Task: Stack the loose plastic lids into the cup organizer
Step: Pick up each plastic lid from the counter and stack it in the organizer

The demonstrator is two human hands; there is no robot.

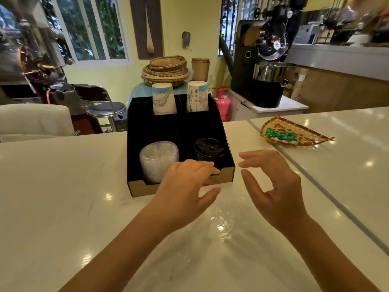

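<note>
A black cardboard cup organizer stands on the white counter in front of me. A stack of clear plastic lids fills its front left compartment. Black lids sit stacked in the front right compartment. Two stacks of paper cups stand upside down in the back compartments. A loose clear lid lies on the counter between my forearms. My left hand hovers at the organizer's front edge with fingers spread and nothing in it. My right hand is open and empty just right of the organizer.
A woven fan-shaped tray with green packets lies on the counter to the right, past a seam in the countertop. A coffee roaster, a pink gas cylinder, a metal stool and stacked baskets stand behind the counter.
</note>
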